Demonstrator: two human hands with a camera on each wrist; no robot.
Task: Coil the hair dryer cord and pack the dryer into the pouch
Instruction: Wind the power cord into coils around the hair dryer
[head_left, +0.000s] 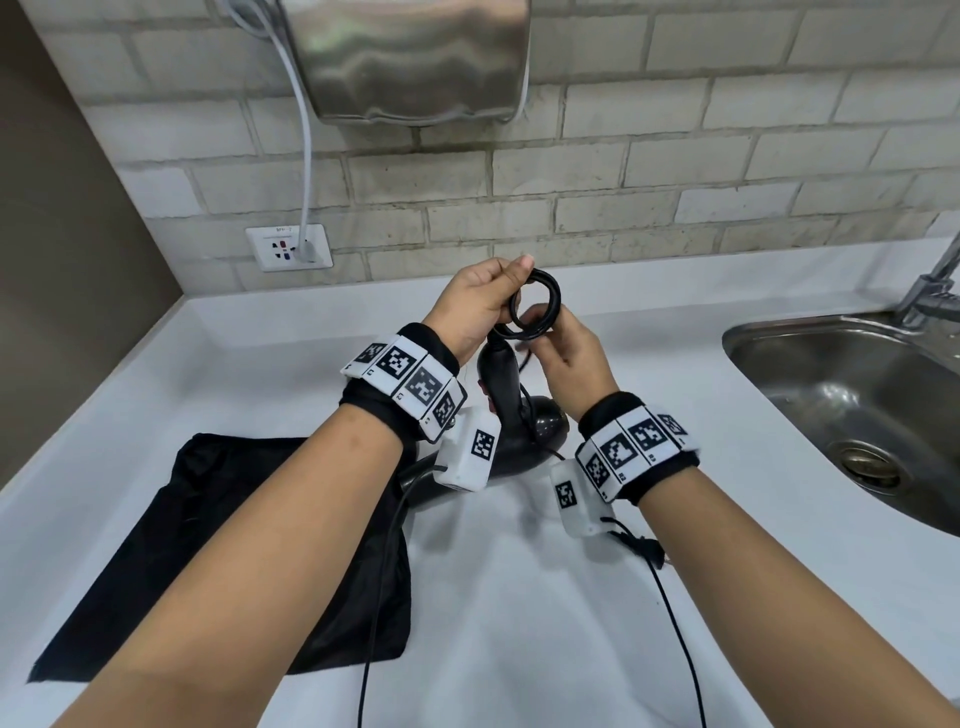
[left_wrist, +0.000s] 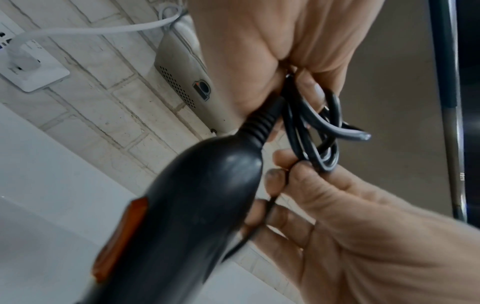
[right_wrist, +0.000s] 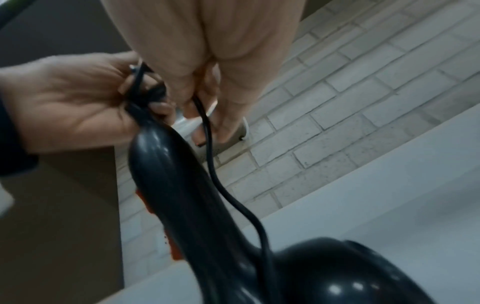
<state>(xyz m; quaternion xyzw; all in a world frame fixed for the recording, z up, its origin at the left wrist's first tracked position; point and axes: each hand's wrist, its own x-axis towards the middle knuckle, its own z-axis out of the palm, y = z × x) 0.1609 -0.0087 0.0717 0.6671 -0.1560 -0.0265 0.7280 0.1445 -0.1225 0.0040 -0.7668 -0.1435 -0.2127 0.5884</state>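
The black hair dryer (head_left: 511, 415) stands on the white counter, handle pointing up, with an orange switch (left_wrist: 119, 236) on the handle. Above the handle's end, my left hand (head_left: 485, 304) grips several small loops of the black cord (head_left: 537, 306). My right hand (head_left: 563, 358) pinches the cord (right_wrist: 205, 127) at the bottom of the coil; the loose cord (right_wrist: 233, 201) runs from it down past the handle. The black pouch (head_left: 234, 561) lies flat on the counter at the left, partly under my left forearm.
A steel sink (head_left: 841, 400) with a tap (head_left: 935, 291) sits at the right. On the brick wall hang a metal hand dryer (head_left: 410, 57) and a socket (head_left: 288, 247) with a white plug. Thin black sensor wires (head_left: 675, 634) trail from both wrists.
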